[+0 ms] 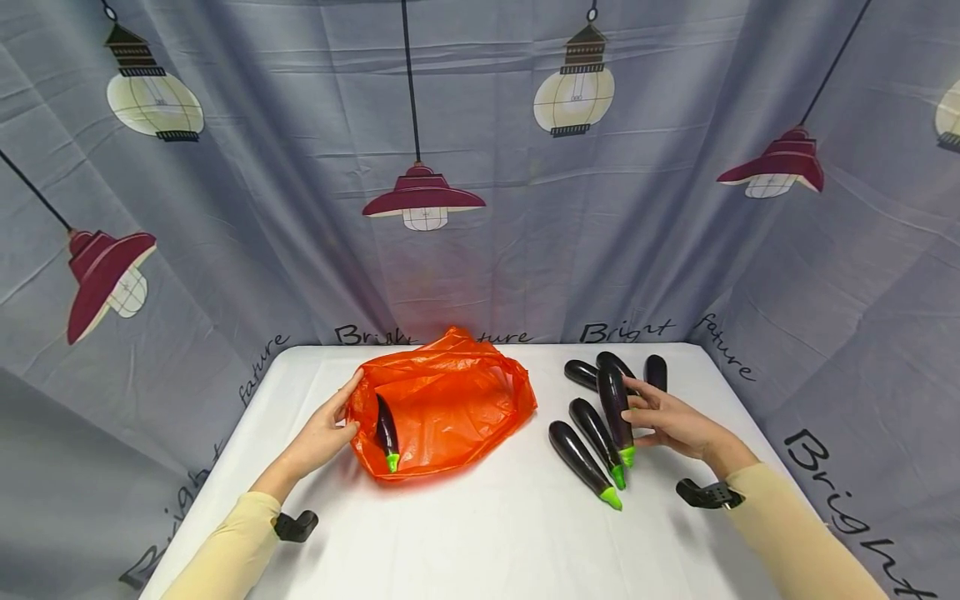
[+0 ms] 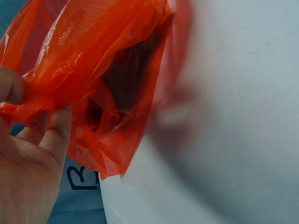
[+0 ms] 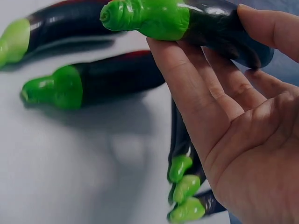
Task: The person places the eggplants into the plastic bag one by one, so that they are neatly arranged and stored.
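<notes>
An orange plastic bag (image 1: 465,425) lies on its side with its mouth facing me. My left hand (image 1: 322,429) pinches the left edge of that mouth; in the left wrist view the thumb presses the film (image 2: 60,70) against the fingers. Inside the bag lies one dark purple eggplant (image 1: 386,427) with a green stem end. To the right, my right hand (image 1: 675,423) holds another eggplant (image 1: 613,404) between thumb and fingers. Seen from the right wrist, this eggplant (image 3: 210,21) is raised above the table, its green end beyond the fingers.
Two eggplants, a nearer one (image 1: 576,457) and one beside it (image 1: 592,421), lie left of my right hand. Behind it are three more: a left one (image 1: 580,373), a middle one (image 1: 615,362) and a right one (image 1: 656,371). A grey curtain (image 1: 480,275) backs the white table (image 1: 465,542).
</notes>
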Motion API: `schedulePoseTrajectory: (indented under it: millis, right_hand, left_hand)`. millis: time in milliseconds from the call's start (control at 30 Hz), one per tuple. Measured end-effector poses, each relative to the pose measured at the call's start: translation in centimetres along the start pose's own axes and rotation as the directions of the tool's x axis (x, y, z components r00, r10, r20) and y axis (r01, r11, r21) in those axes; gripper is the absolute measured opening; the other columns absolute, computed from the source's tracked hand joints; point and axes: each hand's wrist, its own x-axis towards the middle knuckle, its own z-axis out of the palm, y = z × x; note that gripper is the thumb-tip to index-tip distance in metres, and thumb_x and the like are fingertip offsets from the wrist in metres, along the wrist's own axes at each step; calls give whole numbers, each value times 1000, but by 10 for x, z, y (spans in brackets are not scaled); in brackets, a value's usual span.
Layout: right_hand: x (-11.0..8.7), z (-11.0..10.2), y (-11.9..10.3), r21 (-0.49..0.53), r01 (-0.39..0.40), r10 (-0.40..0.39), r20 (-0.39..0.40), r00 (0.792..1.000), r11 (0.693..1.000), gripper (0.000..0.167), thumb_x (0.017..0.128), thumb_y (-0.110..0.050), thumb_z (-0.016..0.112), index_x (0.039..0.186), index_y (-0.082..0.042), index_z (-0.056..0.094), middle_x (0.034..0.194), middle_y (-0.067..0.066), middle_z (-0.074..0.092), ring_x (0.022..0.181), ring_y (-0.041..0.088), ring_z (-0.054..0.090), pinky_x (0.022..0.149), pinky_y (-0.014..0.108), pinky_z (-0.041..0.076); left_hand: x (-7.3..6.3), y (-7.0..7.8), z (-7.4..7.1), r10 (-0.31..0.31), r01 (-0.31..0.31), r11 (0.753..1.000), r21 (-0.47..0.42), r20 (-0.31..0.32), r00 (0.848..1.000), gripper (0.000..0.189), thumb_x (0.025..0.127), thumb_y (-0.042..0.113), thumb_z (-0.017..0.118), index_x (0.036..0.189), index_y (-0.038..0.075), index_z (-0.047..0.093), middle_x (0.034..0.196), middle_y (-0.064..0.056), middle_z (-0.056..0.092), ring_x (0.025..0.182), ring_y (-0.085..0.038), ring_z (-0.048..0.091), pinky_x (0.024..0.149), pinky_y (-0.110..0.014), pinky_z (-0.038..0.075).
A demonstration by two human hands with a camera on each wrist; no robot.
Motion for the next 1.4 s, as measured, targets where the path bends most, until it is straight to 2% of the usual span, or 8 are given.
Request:
schedulePoseTrajectory:
  millis: [133,200,400,600,767,1033,1233,1400]
  right_hand:
    - [4,9,-4,-11,26,-26,27,999,1000,88,103,-8,59,165,-11,-3,160,33,21,121,25,61,91,53,55]
    - [6,13,-5,-9,46,-45,48,998,999,87,103,-8,59,165,-11,-1,159,30,27,120,25,61,91,55,55]
    - [16,26,-9,45,90,-94,99,991,995,82,103,-2,57,165,-12,4,146,14,48,118,28,63,88,55,56]
    - [27,40,-13,72,100,-108,115,987,992,83,102,-2,59,166,-14,7,150,12,45,117,31,64,86,53,57]
    - [36,53,-18,92,109,-120,126,985,990,80,102,-1,59,165,-17,13,151,16,44,119,32,63,87,56,56]
    - [48,71,-24,98,113,-127,149,981,989,82,101,-3,62,165,-16,13,146,17,50,114,32,65,86,54,57]
    - [58,82,-24,91,128,-143,184,972,988,81,101,-2,60,165,-16,14,137,15,56,108,30,68,81,47,59]
    - [66,92,-24,94,141,-159,227,961,985,79,102,-2,59,166,-16,14,141,16,53,110,33,67,83,52,58]
  left_hand:
    - [0,-1,0,-5,5,1000,-8,0,1000,91,94,-10,55,165,35,18,170,-3,14,152,-32,21,100,-19,42]
    - [0,-1,0,-2,2,1000,-6,0,1000,91,94,-10,55,165,36,18,170,-3,14,152,-33,20,99,-19,43]
    - [1,-2,0,-4,4,1000,-1,-4,1000,90,95,-8,55,164,37,19,170,-3,15,152,-34,21,108,-42,41]
    - [1,-2,1,-17,17,1000,-6,-4,1000,90,95,-7,55,164,38,19,170,-5,15,152,-36,21,109,-52,37]
    - [1,-2,1,-14,14,1000,-3,-8,1000,90,95,-7,55,164,38,19,170,-5,15,152,-36,22,109,-50,39]
    - [1,-3,2,0,0,1000,-18,0,1000,91,94,-9,54,164,38,19,170,-4,14,150,-34,26,102,-30,46]
    - [2,-1,2,-3,3,1000,-12,-3,1000,91,94,-9,54,164,37,19,170,-5,15,151,-35,24,103,-37,45]
    - [2,1,2,-2,2,1000,0,-6,1000,91,94,-8,55,164,37,19,170,-4,15,152,-34,22,105,-39,44]
